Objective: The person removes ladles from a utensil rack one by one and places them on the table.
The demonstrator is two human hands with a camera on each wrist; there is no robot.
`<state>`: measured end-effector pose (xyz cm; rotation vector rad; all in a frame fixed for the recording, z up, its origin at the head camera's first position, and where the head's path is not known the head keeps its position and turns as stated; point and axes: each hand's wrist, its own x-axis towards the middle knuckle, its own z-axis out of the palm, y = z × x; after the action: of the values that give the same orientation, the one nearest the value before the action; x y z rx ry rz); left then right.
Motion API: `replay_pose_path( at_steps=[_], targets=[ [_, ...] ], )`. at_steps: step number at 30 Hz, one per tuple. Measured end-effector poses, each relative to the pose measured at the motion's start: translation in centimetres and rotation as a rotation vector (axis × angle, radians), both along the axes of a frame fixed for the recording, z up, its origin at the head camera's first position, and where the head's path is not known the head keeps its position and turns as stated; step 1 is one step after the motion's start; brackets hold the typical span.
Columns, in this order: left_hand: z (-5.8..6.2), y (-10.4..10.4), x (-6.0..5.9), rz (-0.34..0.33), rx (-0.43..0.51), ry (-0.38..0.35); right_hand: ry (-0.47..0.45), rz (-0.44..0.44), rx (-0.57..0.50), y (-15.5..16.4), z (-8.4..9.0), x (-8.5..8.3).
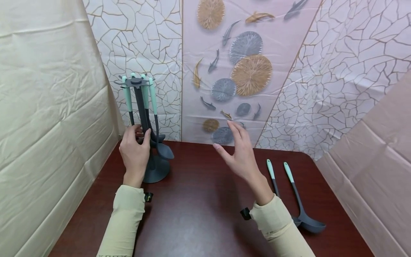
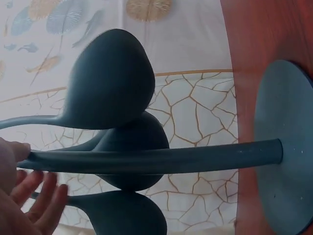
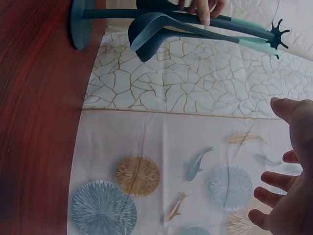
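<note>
On the left of the table stands a dark grey utensil stand (image 1: 140,107) with a round base and a hooked top. Several utensils with mint-green handles hang from it, among them a spoon (image 1: 165,151) on the right side. My left hand (image 1: 135,150) grips the stand's pole partway up, thumb on one side and fingers on the other. In the left wrist view the pole (image 2: 195,157) runs from that hand down to the base (image 2: 283,122). My right hand (image 1: 239,153) is in the air right of the stand, fingers spread and holding nothing.
At the right of the dark red table (image 1: 189,214) lies a ladle (image 1: 311,224) with a mint handle. Beside it is another mint-handled utensil (image 1: 271,169), its head partly hidden by my right sleeve. Patterned cloth (image 1: 151,43) hangs behind the table, with plain cloth at the left.
</note>
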<state>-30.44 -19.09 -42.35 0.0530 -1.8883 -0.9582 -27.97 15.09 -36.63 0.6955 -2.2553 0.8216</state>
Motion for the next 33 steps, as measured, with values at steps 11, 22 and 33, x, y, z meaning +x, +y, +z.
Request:
replay_pose_path(
  at_steps=[11,22,33],
  targets=[
    [-0.4,0.2,-0.4,-0.068,0.037,-0.071,0.026,0.040,-0.002,-1.3,0.4,0.1],
    [-0.3,0.4,-0.5,-0.071,0.040,-0.054,0.019,0.051,-0.005,-2.5,0.6,-0.2],
    [-0.1,0.0,-0.2,-0.113,0.077,-0.095,0.018,0.103,-0.029,-4.5,1.6,-0.6]
  ],
)
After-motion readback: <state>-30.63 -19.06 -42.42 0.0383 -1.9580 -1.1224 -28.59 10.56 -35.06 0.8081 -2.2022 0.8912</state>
